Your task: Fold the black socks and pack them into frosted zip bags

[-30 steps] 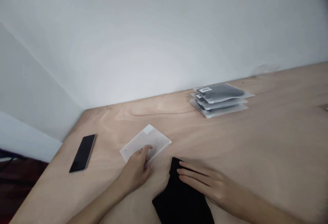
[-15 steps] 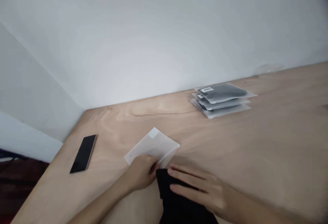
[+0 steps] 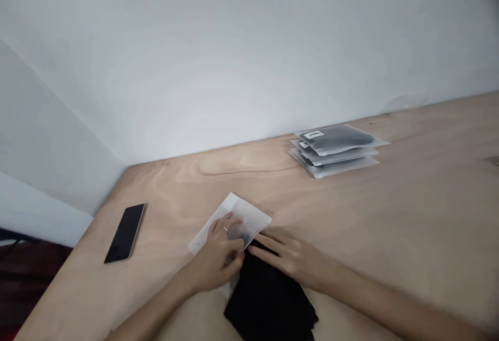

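A frosted plastic bag lies on the table with its mouth turned toward me. My left hand, wearing a ring, grips the bag's near edge between thumb and bent finger, while its other fingers rest on the bag's top. My right hand holds a folded black cloth, its fingers stretched along the upper side at the bag's mouth; the thumb is hidden. The front end of the cloth is inside the bag, showing dark through the plastic. Its wider part lies outside, toward me.
Several frosted bags with dark contents form a stack near the wall, the top one bearing a white label. A black phone lies at the left of the wooden table. A white wall bounds the far edge.
The black cloth has moved forward, its front end entering the bag's mouth. My right hand has advanced up and left with it. My left hand's fingers have spread over the bag.
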Demonstrator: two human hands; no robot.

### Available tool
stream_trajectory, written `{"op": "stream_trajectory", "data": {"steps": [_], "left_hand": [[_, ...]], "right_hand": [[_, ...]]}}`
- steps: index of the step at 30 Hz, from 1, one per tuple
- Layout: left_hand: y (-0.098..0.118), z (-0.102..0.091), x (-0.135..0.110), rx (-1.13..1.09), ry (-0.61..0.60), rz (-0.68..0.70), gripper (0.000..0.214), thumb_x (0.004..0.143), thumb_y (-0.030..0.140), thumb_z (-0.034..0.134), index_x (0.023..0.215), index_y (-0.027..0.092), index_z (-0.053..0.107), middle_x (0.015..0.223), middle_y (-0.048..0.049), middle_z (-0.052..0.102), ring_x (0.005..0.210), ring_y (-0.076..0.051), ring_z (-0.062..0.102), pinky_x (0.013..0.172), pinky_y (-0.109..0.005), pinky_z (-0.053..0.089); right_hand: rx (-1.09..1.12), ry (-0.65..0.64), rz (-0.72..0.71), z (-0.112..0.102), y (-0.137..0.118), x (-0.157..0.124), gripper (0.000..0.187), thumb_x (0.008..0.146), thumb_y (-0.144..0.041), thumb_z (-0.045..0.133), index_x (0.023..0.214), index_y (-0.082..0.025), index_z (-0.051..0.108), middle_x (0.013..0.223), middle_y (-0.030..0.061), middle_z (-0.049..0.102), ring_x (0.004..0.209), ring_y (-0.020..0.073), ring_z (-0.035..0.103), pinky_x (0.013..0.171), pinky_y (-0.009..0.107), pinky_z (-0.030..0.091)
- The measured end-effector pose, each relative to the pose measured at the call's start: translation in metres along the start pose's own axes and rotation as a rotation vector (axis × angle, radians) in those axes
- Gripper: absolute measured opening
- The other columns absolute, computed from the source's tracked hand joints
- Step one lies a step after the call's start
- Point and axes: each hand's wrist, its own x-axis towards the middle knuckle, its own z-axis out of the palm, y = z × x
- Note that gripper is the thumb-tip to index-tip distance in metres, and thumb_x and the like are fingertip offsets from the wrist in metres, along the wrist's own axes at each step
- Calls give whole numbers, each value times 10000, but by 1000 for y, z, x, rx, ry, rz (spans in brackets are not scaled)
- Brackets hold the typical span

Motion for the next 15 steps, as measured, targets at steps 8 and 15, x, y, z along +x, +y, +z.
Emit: {"op": "stream_trajectory", "data": {"steps": [8,15], "left_hand": [[-5,10,6,-156,-50,-142,162,967,151,476,967,187,634,1557,-164,489,1532,-249,319,1277,-543,136],[-5,17,2,-70,-74,-125,613,1028,257,435,1611,189,257,1669,-148,293,1568,-264,201,1262,-609,99]], "right_hand": [[-63,-50,140,20,3,-1,446,889,-7,443,1279,-88,644,1107,171,726,1020,285,689,852,423,617],[192,-223,193,-21,-18,-27,840,749,21,479,1559,-199,433,1614,149,412,1508,349,330,1116,524,476]]}}
